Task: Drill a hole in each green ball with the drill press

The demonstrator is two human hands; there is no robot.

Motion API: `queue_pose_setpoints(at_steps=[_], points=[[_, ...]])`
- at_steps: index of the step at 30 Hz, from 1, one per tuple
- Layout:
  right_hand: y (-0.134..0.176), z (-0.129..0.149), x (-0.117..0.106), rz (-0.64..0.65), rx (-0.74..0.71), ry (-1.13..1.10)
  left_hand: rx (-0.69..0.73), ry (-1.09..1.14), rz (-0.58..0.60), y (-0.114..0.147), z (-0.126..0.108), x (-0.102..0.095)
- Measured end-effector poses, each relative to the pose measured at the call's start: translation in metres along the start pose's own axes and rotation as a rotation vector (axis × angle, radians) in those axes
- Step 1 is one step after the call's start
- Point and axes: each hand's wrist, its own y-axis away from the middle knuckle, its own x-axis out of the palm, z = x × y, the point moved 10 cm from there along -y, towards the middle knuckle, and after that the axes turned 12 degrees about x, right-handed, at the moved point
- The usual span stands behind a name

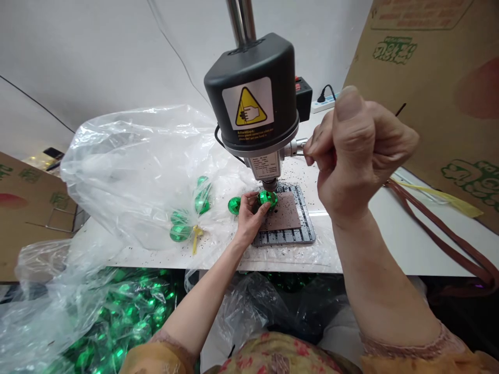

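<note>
My left hand (250,222) is closed on a shiny green faceted ball (268,197), held directly beneath the chuck (270,184) of a small bench drill press (249,88). The ball rests over a brown board (286,213) on the grey slotted base (284,238). Raised at the right of the machine, my right hand (351,156) is wrapped round its feed handle (300,146), whose outer part the fingers hide. Another green faceted ball (234,205) lies just left of my left hand. Whether the drill bit touches the held ball is hidden.
Several green pieces lie under a large clear plastic bag (132,171) on the white table (351,244). More green balls (132,306) fill bags below the table's front edge. Cardboard boxes (436,104) stand at both sides. A brown strap (436,218) lies right; dark shavings are scattered about.
</note>
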Motion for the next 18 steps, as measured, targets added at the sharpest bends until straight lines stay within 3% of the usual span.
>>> queue_pose_setpoints(at_steps=[18], points=[[0.001,0.003,-0.003,-0.005,-0.020,0.007,0.159,-0.297,0.199,-0.005,-0.003,0.011]])
